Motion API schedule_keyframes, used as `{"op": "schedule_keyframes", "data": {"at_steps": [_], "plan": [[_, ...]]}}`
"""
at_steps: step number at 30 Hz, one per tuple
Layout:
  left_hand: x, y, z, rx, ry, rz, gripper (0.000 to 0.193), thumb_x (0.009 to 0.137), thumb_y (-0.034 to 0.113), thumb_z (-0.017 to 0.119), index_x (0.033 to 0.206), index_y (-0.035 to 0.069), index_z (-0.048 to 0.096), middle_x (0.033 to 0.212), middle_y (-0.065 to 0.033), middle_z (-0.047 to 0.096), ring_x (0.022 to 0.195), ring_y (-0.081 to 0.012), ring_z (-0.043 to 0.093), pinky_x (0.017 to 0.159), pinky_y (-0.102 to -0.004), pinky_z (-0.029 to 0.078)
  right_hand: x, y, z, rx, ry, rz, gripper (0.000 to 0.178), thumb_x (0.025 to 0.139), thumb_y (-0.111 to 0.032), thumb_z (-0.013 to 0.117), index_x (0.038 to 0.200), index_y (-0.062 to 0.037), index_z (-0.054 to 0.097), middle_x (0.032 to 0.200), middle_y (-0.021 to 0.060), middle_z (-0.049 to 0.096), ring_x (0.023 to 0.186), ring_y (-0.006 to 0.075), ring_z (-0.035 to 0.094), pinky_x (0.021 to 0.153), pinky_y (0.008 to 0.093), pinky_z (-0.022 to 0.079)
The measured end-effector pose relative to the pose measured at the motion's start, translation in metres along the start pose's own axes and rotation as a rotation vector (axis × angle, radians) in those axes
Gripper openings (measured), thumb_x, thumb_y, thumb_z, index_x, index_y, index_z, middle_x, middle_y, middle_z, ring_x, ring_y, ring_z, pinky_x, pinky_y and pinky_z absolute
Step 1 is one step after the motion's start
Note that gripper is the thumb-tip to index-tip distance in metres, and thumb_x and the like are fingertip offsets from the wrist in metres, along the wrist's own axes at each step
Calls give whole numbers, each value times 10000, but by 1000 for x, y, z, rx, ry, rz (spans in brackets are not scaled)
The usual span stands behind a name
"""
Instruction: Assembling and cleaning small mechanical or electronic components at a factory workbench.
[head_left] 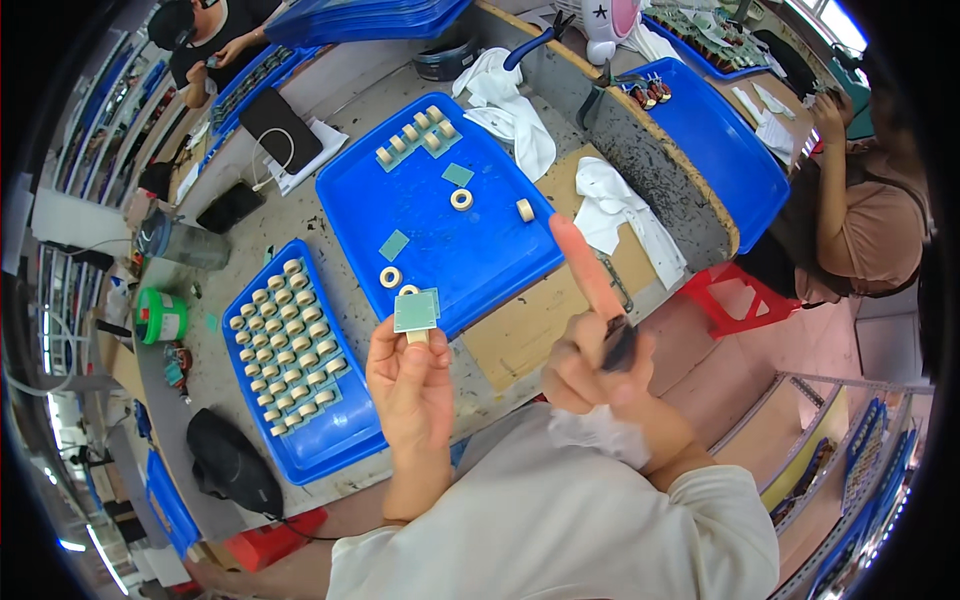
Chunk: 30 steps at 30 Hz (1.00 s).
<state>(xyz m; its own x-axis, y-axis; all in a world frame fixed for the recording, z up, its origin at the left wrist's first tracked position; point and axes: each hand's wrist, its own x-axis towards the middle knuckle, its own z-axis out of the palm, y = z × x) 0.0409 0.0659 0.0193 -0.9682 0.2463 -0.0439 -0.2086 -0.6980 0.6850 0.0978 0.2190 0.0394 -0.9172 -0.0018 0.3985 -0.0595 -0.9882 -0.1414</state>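
My left hand [412,385] is closed, with thumb and fingers pinching a cream taped ring that has a square green circuit board [415,311] on top. It is raised over the near edge of a large blue tray [360,215]. To its right, my right hand [598,350] points its index finger up while the other fingers curl by a small dark object [619,343], whose kind I cannot make out. On the tray lie loose cream rings [461,199], two bare green boards [458,175], and a group of boards with rings [415,137] at the far side.
A second blue tray [300,455] at left holds rows of ringed boards. White cloths [610,205], a phone [231,207], a green tub [160,316] and a black cap [232,463] surround the work. A partition [655,140] stands right. Two people sit nearby.
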Motion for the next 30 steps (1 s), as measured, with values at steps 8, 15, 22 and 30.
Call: {"op": "schedule_keyframes", "data": {"at_steps": [8,15,22,30], "plan": [[-5,2,6,39,-36,-26,299,726,-6,573,1005,7,466,904,-100,546,751,-157,534,635,-249,445,6,0,-10,490,-220,14,834,812,-263,521,1286,-195,-162,589,34,515,378,77,340,339,200,236],[-8,0,10,-2,-93,-32,305,709,-29,575,988,4,456,911,-114,545,752,-160,544,631,-266,448,-6,4,-16,329,-40,-34,644,811,-273,517,1302,-170,114,599,31,509,367,75,339,335,205,248],[-11,-2,9,38,-148,-8,343,630,-147,590,904,-10,437,942,-117,497,857,-201,550,635,-289,503,-15,8,4,-1206,-71,-391,342,623,1,691,882,-11,469,654,96,527,499,213,529,419,287,400],[-12,-1,11,149,-229,115,372,608,-174,602,897,-19,424,933,-104,450,879,-190,532,732,-297,487,-7,13,17,-1813,-150,-406,387,554,11,724,857,-31,487,574,45,457,434,182,449,372,272,364]]}}
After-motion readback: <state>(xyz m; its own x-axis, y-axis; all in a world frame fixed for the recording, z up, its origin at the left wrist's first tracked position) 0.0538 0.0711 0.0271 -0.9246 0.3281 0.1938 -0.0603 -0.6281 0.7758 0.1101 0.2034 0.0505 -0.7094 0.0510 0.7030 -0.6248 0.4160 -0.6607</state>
